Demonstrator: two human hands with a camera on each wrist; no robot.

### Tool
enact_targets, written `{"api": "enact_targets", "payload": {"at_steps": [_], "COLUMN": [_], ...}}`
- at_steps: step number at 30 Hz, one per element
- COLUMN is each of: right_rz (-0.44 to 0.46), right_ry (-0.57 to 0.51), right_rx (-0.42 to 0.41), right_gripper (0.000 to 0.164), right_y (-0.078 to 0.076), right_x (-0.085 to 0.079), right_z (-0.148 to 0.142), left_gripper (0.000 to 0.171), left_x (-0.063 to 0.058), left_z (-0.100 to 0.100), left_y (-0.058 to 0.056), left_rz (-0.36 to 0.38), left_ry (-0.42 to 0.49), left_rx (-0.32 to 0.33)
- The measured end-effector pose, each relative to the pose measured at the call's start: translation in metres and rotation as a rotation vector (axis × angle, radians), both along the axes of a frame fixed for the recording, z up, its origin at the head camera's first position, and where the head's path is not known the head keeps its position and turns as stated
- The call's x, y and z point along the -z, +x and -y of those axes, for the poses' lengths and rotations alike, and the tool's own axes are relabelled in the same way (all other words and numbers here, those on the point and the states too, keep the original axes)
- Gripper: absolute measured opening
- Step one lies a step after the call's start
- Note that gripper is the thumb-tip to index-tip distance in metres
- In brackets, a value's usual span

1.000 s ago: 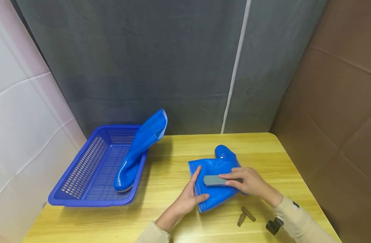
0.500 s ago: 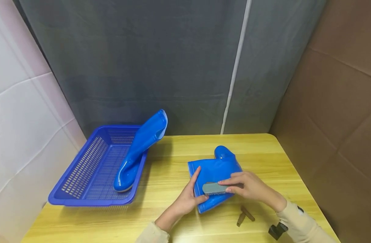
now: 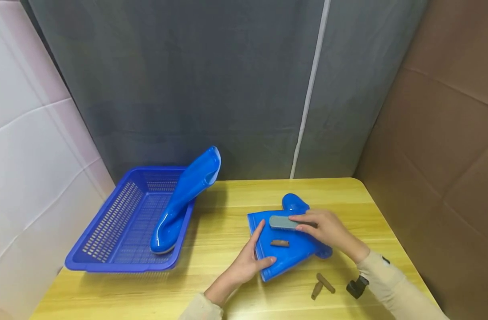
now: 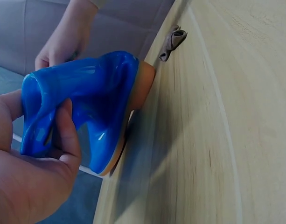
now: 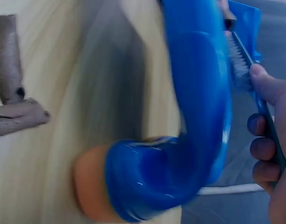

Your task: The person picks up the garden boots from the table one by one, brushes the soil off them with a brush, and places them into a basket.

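Note:
A glossy blue rain boot (image 3: 288,260) lies on its side over the table, its opening toward the left and its orange sole showing in the left wrist view. My left hand (image 3: 246,262) grips the shaft at the opening, thumb on the upper side. In my right hand (image 3: 330,229) is a grey-green brush (image 3: 282,222), held by its handle over the far part of the shaft. The right wrist view shows its pale bristles (image 5: 238,63) facing the boot. A small brown rolled piece (image 3: 280,243) lies on the shaft, on the near side of the brush.
Two more brown rolled pieces (image 3: 325,282) lie on the wooden table (image 3: 228,222), near my right forearm. To the left stands a blue plastic basket (image 3: 120,268), with a second blue boot (image 3: 184,195) leaning over its right rim. Cloth walls enclose the table.
The brush first came nearer to me across the shaft, then went back toward the far side. A brown rolled piece now shows on the boot. My left hand has kept its hold.

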State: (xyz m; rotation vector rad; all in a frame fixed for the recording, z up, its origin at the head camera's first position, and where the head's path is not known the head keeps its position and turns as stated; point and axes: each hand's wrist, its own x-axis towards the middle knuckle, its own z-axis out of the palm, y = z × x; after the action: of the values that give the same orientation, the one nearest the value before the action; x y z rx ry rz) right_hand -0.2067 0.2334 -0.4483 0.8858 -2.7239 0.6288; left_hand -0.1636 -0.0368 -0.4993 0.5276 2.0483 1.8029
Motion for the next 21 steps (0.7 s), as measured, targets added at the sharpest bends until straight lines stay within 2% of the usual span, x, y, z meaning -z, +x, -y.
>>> {"api": "enact_targets", "payload": {"at_steps": [4, 10, 16, 21], "right_rz": [0.027, 0.059, 0.07, 0.114], "right_ry": [0.009, -0.019, -0.01, 0.013], "right_rx": [-0.082, -0.181, -0.236, -0.243], "right_gripper": [0.032, 0.031, 0.03, 0.03], "right_y": [0.005, 0.013, 0.024, 0.036], "right_x": [0.007, 0.007, 0.005, 0.002], "right_z": [0.002, 0.001, -0.002, -0.004], "left_gripper": [0.097, 0.11, 0.114, 0.116], "left_x": [-0.001, -0.002, 0.0, 0.003], "left_z": [0.0, 0.004, 0.006, 0.01], "left_y": [0.001, -0.001, -0.001, -0.002], "left_rz": [0.001, -0.002, 0.03, 0.05], "left_ry": [-0.01, -0.005, 0.007, 0.002], "left_rx": [0.004, 0.036, 0.06, 0.101]}}
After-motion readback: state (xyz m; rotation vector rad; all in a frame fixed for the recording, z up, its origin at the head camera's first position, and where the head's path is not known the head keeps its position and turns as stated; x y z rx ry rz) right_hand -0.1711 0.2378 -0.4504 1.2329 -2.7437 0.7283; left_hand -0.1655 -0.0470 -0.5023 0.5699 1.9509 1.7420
